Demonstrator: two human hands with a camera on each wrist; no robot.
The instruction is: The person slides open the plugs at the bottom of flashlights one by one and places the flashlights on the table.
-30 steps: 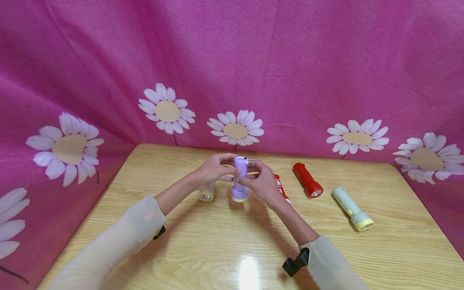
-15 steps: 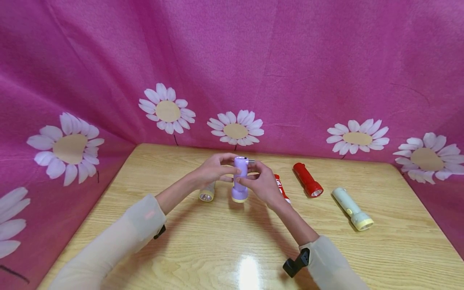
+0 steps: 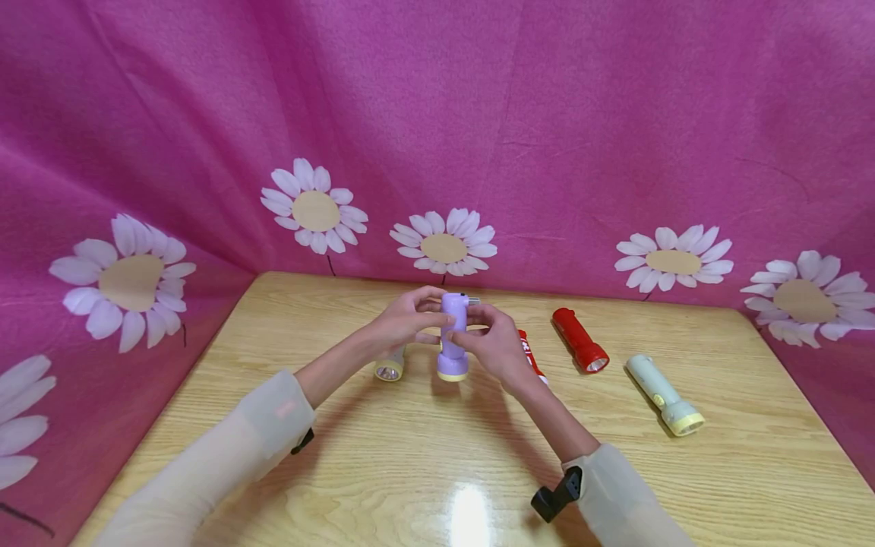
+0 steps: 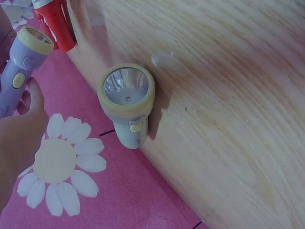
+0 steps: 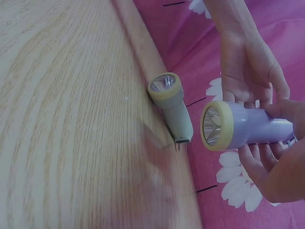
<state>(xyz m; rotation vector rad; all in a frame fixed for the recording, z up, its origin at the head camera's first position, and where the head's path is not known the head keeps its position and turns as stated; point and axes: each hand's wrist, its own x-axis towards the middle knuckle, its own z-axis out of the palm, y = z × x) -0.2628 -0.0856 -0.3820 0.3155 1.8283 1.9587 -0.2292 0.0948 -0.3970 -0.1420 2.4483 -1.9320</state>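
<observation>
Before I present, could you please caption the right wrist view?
Left hand and right hand hold a purple flashlight, with a pale flashlight on the table.

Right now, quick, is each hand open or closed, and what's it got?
Left hand: closed, holding the purple flashlight.
Right hand: closed, holding the same flashlight.

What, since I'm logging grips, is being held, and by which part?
The left hand and right hand hold the purple flashlight by its barrel.
</observation>
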